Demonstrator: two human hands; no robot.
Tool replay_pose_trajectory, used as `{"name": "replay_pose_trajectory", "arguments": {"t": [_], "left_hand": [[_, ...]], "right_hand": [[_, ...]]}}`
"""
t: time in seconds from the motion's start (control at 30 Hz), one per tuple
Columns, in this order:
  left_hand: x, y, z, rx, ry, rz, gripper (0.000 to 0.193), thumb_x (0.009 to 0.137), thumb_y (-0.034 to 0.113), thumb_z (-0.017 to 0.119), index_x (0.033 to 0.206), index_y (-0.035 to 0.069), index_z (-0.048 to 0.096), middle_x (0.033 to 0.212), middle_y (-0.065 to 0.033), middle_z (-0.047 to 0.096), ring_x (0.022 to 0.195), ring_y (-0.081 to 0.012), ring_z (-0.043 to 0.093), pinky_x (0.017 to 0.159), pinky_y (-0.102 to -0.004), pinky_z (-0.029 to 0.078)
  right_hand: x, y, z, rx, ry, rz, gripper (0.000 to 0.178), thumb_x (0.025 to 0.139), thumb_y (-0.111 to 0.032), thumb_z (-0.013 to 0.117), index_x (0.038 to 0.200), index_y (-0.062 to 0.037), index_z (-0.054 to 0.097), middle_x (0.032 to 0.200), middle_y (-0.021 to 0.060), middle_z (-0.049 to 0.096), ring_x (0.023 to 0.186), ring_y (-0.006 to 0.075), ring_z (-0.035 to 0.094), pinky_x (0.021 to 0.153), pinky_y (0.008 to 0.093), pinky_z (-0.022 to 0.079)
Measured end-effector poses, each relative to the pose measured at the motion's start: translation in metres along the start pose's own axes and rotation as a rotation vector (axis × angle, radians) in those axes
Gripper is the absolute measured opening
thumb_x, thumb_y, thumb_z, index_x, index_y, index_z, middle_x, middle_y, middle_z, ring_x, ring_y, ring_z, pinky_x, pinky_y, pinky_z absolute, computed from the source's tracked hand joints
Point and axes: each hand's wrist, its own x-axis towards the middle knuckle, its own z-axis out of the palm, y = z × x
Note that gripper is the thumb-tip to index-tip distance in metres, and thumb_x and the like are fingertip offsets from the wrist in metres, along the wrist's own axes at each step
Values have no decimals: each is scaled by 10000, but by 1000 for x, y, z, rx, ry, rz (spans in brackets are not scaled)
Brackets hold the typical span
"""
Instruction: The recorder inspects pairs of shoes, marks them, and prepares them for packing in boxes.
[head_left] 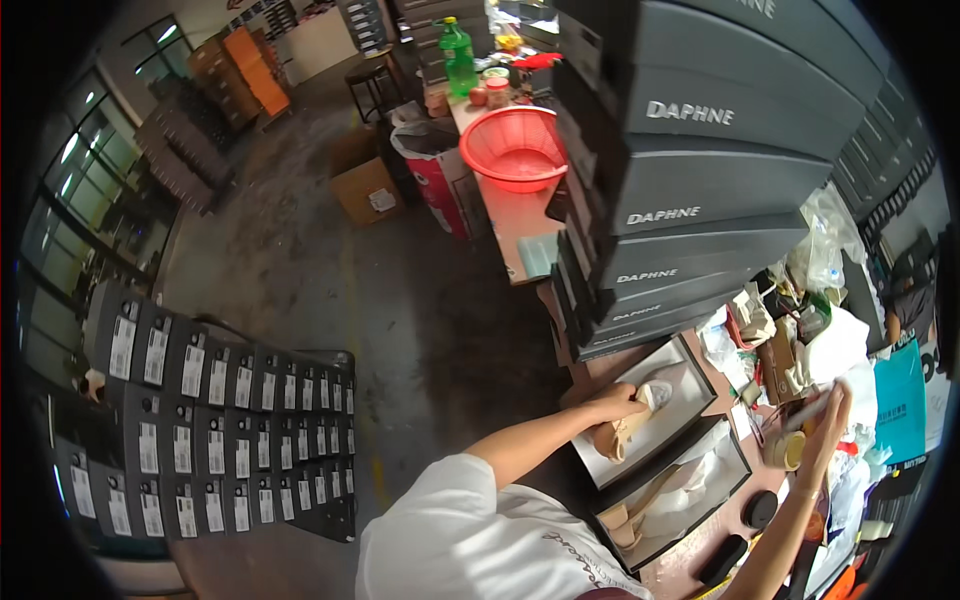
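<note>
left grip clasping a tan shoe over an open box on the pinkish worktop; right grip raised — contents unclear. dark boxes tower ahead — grey floor spreads left.

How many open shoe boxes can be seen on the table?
2. One open box is beneath the left hand; the other box lies beside it, lower in the picture. More could be hidden behind the stacked grey boxes.
</note>
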Motion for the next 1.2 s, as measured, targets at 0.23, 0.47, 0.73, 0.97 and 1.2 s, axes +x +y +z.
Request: {"name": "replay_pose_trajectory", "arguments": {"t": [0.23,0.47,0.73,0.97,1.2], "left_hand": [[-92,55,-36,-130,-594,359,358,850,280,664,995,-44,619,831,-67,649,759,-107,576,672,-310,476],[-221,49,-14,266,-1003,375,493,869,450,617,916,-40,632,815,-186,660,745,-258,620,692,-388,480],[-205,59,49,-442,-1147,97,810,889,670,417,1352,5,424,1159,-135,573,1068,-214,541,891,-365,442],[-205,54,85,-591,-992,37,481,982,334,479,1380,69,421,1252,-92,539,1149,-188,519,959,-326,435],[-216,70,80,-427,-798,59,591,1010,471,308,1327,-7,452,1224,-132,546,1123,-195,530,964,-336,428]], "right_hand": [[-175,22,-16,58,-271,182,382,968,-338,526,1222,-54,499,758,-5,513,437,10,356,364,163,224],[-314,-5,12,-134,-689,535,324,945,-248,571,1157,-3,585,577,-67,434,431,16,341,380,176,256],[-377,16,-3,158,-504,524,333,892,-255,657,1022,48,609,632,-4,520,446,59,404,401,203,306],[-364,28,-42,-84,36,310,170,891,-161,582,887,-1,638,587,-37,491,477,29,386,436,202,297],[-333,16,-46,696,368,-151,507,966,-489,408,1016,-10,568,895,121,579,711,202,532,687,369,461]]}}
